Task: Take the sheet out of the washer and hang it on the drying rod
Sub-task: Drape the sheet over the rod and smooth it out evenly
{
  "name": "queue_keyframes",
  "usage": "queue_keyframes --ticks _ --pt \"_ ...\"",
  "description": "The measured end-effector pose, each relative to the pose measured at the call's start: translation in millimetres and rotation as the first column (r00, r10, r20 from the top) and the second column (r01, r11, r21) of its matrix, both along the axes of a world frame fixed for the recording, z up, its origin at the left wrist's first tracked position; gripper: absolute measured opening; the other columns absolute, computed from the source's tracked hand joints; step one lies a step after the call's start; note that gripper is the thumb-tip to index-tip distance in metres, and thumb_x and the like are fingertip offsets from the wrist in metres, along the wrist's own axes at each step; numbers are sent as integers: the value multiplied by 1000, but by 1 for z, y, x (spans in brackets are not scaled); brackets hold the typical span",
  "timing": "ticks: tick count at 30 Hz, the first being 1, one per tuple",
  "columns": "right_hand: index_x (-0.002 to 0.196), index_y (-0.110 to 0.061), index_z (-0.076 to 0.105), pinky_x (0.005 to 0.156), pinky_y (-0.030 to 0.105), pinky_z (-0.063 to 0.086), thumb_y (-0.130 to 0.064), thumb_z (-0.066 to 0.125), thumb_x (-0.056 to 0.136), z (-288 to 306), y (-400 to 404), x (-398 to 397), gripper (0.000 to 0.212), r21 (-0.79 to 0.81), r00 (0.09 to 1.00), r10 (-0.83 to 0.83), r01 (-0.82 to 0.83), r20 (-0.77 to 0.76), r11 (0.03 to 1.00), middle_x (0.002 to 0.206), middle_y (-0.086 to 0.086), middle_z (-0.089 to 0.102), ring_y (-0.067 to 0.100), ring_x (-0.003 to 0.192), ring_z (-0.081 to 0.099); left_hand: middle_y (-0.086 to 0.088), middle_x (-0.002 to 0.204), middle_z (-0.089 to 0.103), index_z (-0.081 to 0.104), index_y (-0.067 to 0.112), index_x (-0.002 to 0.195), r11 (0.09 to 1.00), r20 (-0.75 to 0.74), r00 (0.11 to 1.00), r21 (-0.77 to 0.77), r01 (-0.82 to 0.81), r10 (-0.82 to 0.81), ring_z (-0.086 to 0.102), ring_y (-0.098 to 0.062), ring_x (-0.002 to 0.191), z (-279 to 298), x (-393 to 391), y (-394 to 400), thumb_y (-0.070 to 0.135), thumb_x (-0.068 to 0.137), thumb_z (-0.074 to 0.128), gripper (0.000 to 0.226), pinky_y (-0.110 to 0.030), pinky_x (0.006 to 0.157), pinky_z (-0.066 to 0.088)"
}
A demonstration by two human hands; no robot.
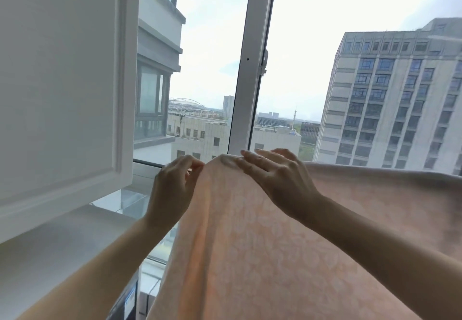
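Note:
A peach-pink sheet (250,239) with a faint floral pattern hangs draped in front of me, its top fold running from the centre off to the right. The rod under that fold is hidden by the cloth. My left hand (172,187) pinches the sheet's left edge near the top between thumb and fingertips. My right hand (277,174) lies on the top fold with fingers straight, pressing the cloth flat. The washer is out of view.
A white cabinet door (62,82) stands close on the left above a white ledge (50,249). Straight ahead is a window with a white frame post (250,70); tall buildings show through the glass.

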State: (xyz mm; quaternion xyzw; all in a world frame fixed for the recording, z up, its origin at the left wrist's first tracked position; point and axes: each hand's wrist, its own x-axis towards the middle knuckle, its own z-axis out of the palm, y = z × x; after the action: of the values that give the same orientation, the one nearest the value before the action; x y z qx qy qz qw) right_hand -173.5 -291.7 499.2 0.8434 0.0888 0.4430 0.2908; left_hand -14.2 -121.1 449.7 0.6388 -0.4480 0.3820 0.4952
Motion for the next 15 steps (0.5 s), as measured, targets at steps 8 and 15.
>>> queue_keyframes --ticks 8,15 --pt "114 -14 67 68 37 59 -31 50 99 13 21 9 28 221 999 -24 34 -46 975 88 0 72 16 72 69 11 85 69 62 23 101 956 -311 935 178 235 -172 67 -2 68 -13 2 5 39 91 61 19 -19 65 55" --pt "97 -16 68 61 26 44 -31 51 100 19 30 16 22 451 996 -74 89 -51 888 71 -6 67 9 55 56 11 78 70 68 27 89 871 -401 889 330 364 -220 66 -2 75 -35 -2 0 22 86 72 7 -28 77 56"
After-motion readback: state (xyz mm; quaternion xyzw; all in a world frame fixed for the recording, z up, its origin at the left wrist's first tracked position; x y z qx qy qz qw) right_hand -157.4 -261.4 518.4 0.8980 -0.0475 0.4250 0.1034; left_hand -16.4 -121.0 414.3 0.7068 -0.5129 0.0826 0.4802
